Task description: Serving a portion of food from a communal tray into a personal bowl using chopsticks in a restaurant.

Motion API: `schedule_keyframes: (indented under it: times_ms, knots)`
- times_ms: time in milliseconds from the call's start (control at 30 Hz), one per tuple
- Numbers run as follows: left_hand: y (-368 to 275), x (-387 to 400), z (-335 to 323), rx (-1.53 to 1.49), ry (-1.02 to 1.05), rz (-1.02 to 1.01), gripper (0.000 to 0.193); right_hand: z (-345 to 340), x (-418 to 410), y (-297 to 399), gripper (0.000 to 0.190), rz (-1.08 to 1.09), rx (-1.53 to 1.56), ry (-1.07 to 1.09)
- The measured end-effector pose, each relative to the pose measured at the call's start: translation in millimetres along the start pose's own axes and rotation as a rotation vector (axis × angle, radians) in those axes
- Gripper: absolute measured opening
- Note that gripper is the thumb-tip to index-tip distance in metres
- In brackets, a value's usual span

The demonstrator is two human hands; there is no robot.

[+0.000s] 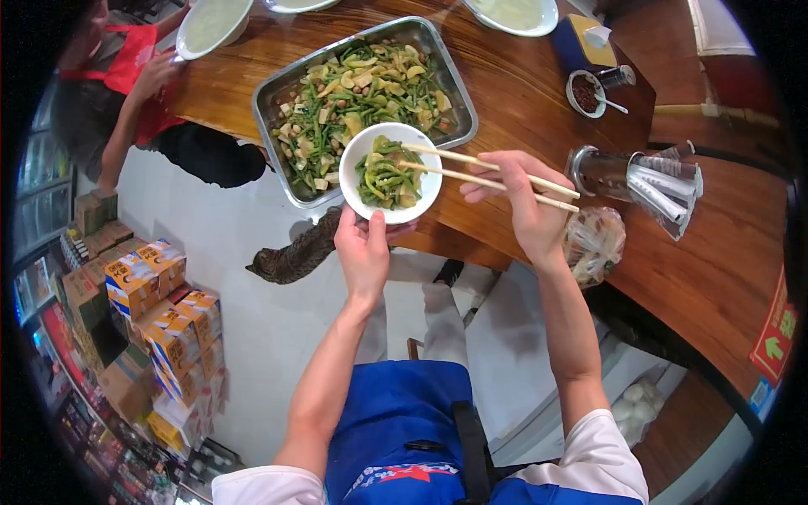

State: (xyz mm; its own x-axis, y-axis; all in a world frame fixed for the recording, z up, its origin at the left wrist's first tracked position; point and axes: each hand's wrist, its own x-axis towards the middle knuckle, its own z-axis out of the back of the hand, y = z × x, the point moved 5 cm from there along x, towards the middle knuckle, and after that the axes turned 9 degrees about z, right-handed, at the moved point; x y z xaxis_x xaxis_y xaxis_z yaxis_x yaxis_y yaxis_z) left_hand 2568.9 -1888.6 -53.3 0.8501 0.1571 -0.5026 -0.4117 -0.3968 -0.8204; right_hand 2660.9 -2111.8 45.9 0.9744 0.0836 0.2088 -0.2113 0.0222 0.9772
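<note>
My left hand (pixel 365 246) holds a small white bowl (pixel 427 201) by its near rim and underside. Inside the bowl lies a portion of green beans and yellow slices (pixel 386 180). A pair of wooden chopsticks (pixel 499 169) is gripped in my right hand (pixel 527 196), their tips among the food in the bowl. Just beyond, partly covered by the bowl, a rectangular metal tray (pixel 468 107) rests on the wooden table (pixel 524 120). It contains green beans, yellow slices, peanuts and pale cubes (pixel 353 88).
White soup bowls (pixel 211 28) stand along the far side. At right are a tissue box (pixel 584 44), a bowl of chili (pixel 584 91), a tipped-looking chopstick holder (pixel 600 172) and a plastic bag (pixel 593 243). A tabby cat (pixel 297 252), another person (pixel 126 82) and stacked cartons (pixel 151 278) are at left.
</note>
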Motion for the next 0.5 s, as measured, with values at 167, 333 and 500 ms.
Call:
schedule_keyframes:
  times_ms: [167,333,500]
  knots:
    - [4,5,-6,0.007,0.015,-0.014,0.032,26,25,-42,0.022,0.014,-0.134,-0.165]
    - [7,-6,1,0.029,-0.006,-0.010,0.035,12,38,-69,0.015,0.123,-0.268,-0.070]
    - [14,-13,9,0.033,-0.009,0.024,0.038,2,48,-66,0.011,0.287,-0.450,0.075]
